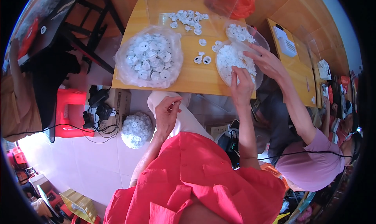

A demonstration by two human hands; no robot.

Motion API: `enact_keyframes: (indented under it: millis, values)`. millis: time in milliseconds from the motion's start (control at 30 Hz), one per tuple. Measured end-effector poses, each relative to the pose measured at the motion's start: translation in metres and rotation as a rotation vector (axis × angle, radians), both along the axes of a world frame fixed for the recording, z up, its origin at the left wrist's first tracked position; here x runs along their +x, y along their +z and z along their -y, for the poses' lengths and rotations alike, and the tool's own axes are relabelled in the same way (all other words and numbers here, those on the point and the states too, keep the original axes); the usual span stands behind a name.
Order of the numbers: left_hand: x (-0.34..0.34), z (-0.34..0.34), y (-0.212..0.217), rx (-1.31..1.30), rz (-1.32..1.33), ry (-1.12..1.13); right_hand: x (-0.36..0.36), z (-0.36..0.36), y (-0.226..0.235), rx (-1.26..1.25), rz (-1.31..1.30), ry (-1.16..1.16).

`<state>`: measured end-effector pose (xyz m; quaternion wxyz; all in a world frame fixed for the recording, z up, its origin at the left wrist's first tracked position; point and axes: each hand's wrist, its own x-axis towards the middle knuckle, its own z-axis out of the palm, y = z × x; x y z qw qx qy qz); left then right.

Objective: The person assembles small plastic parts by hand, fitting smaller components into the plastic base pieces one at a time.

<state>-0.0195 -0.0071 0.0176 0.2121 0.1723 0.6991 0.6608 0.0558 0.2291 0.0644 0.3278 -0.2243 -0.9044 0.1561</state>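
Note:
My left hand (167, 113) is raised over my lap, short of the table's near edge, thumb and fingertips pinched together. Whatever is in that pinch, if anything, is too small to make out. Over at the table's right side, my right hand (242, 85) has its fingertips closed at the near part of a heap of small white plastic parts (229, 61). What they grip there is hidden. A few round white pieces with dark centres (206, 60) lie on the wood left of the heap. Further left sits a clear plastic bag (175, 63) full of round white plastic pieces (150, 56).
A co-worker's hand (270, 63) reaches over the same heap from the right. More white pieces (188, 18) lie at the table's far side, near a red plastic bag (244, 5). On the floor are another filled bag (136, 130), black cables (103, 110) and a red stool (64, 114).

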Motion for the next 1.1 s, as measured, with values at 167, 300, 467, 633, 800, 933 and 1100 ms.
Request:
enact_keyframes:
  millis: [167,300,467,633,800,933,1100]
  values:
    - [0.001,0.0,0.003,-0.01,0.019,-0.004,0.005,-0.041,0.027,-0.008,-0.255,-0.077]
    - [0.003,0.004,0.004,-0.027,0.026,0.013,0.0,-0.13,0.027,0.2,-0.223,-0.361]
    - [0.001,0.006,0.003,-0.042,0.024,0.018,0.004,-0.26,-0.013,0.342,0.047,-0.626]
    - [0.003,0.009,0.0,-0.035,0.051,0.049,-0.014,-0.272,-0.02,-1.111,0.14,-0.532]
    - [0.001,0.009,-0.001,-0.032,0.017,0.04,0.0,-0.302,-0.041,-1.281,0.055,-0.377]
    - [0.001,0.009,-0.003,-0.044,0.029,0.023,0.012,-0.299,-0.024,-1.151,0.007,-0.369]
    - [0.005,0.009,-0.006,-0.035,0.034,0.002,0.045,-0.267,0.023,-0.946,0.002,-0.299]
